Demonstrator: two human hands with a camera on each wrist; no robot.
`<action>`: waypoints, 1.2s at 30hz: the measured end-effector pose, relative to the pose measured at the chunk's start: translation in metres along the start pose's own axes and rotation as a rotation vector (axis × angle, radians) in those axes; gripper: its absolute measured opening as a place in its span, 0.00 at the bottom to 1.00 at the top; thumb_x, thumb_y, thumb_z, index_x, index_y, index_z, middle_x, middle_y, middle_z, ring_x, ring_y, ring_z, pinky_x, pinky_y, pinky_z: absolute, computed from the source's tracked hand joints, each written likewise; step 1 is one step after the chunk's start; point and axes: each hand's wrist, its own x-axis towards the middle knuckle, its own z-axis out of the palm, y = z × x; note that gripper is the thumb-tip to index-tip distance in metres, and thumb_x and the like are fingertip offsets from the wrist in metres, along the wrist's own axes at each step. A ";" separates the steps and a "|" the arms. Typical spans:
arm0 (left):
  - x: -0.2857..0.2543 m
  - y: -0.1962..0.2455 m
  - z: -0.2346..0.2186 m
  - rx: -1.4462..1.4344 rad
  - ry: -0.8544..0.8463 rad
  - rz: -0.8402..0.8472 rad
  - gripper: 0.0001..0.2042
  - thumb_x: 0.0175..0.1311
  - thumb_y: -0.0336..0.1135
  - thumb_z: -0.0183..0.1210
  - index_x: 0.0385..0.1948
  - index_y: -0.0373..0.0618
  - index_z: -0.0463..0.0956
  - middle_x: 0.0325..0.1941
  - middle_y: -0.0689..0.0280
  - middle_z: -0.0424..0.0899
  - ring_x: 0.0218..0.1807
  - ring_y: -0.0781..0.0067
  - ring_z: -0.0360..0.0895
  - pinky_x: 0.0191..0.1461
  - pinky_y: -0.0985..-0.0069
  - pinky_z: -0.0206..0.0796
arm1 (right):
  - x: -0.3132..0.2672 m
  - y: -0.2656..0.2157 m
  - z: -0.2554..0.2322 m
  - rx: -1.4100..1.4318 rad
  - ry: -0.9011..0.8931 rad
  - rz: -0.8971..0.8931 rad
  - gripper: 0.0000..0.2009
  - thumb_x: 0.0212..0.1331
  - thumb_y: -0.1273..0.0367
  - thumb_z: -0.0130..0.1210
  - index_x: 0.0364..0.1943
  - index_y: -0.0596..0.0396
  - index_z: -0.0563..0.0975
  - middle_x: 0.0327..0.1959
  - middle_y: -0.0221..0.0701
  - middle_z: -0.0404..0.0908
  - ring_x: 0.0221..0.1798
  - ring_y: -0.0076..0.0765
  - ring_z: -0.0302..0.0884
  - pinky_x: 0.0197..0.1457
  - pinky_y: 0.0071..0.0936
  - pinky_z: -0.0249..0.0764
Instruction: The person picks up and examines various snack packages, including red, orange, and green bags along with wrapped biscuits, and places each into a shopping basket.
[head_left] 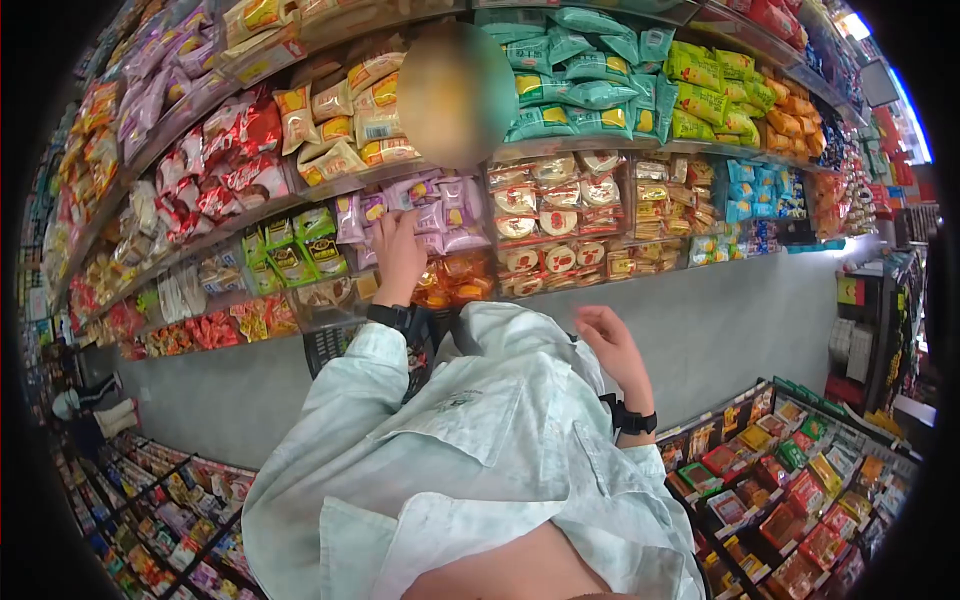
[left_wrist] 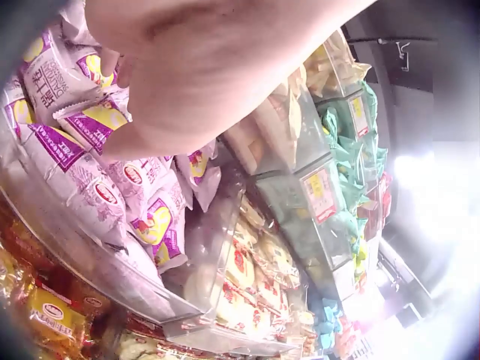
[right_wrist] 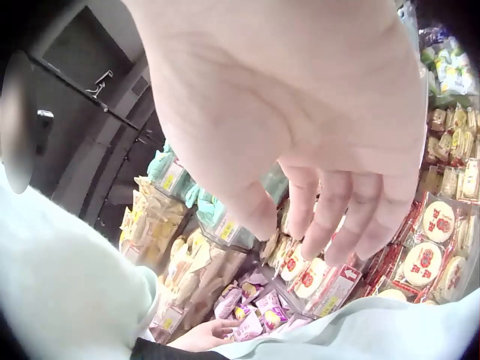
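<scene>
My left hand [head_left: 400, 255] reaches into a shelf bin of purple snack packets [head_left: 462, 216], fingertips on the packets near the bin's middle. Close up in the left wrist view, these purple packets [left_wrist: 82, 184] lie heaped below and beside the hand, which covers part of them. From the right wrist camera, the left hand [right_wrist: 204, 335] shows with its fingers against the same heap. My right hand [head_left: 612, 345] hovers in front of my body, well short of the shelf. Its fingers [right_wrist: 337, 214] hang loosely bent with nothing in them, overlapping the round-biscuit packs [right_wrist: 424, 262] behind.
Clear dividers separate neighbouring bins: green packets [head_left: 292, 258] left, round-biscuit packs [head_left: 560, 215] right, orange-wrapped snacks [head_left: 455, 280] below. An overhanging upper shelf holds teal bags [head_left: 580, 75]. A dark basket [head_left: 325, 350] stands by my left forearm. Low display racks [head_left: 790, 480] stand nearer me, right.
</scene>
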 end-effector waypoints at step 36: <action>-0.193 0.207 -0.069 -0.412 -0.483 0.265 0.29 0.60 0.44 0.72 0.65 0.50 0.79 0.58 0.56 0.86 0.61 0.48 0.82 0.65 0.57 0.74 | -0.034 0.057 -0.034 0.165 -0.364 -0.106 0.19 0.77 0.70 0.60 0.67 0.59 0.74 0.55 0.33 0.86 0.53 0.24 0.84 0.54 0.24 0.80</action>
